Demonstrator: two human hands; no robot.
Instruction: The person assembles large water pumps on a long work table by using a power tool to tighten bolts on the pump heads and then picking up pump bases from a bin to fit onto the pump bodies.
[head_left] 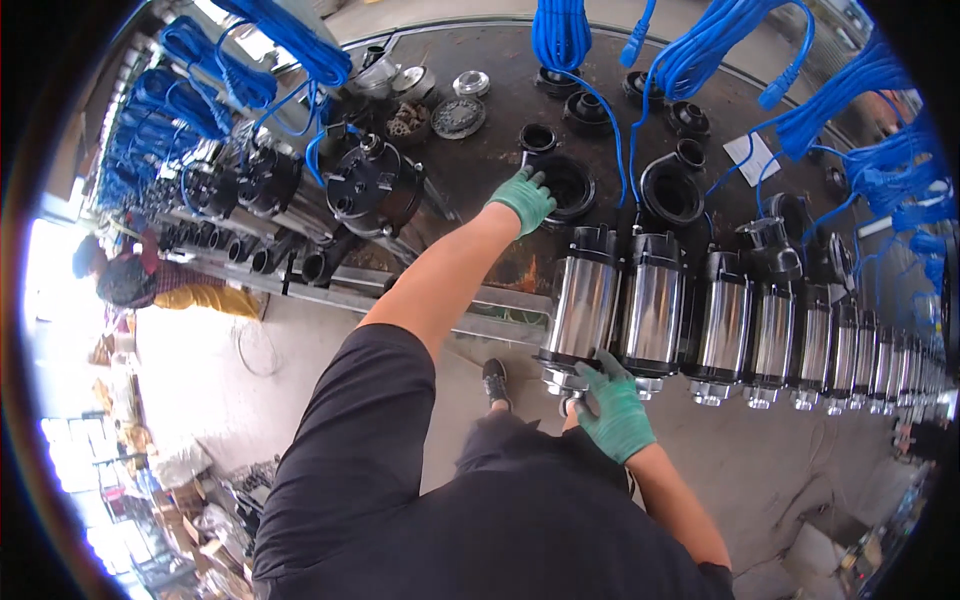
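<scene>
My left hand (524,200), in a green glove, reaches over the bench to the near-left edge of a round black pump casing (577,196). Its fingers are stretched and touch or nearly touch the casing beside the neck. Low on the right, my gloved right hand (616,412) has thumb and fingers apart against the lower end of a shiny steel pump motor (583,305). A second steel motor (652,310) lies right beside it. Another black casing (672,192) with a round opening sits further right.
Several more steel motors (775,330) line the bench edge to the right. Blue cable coils (562,35) hang above. Assembled pumps (372,185) stand left, near a bowl of small parts (408,120) and a perforated metal disc (458,117). A paper sheet (750,160) lies behind. Another person (125,280) is far left.
</scene>
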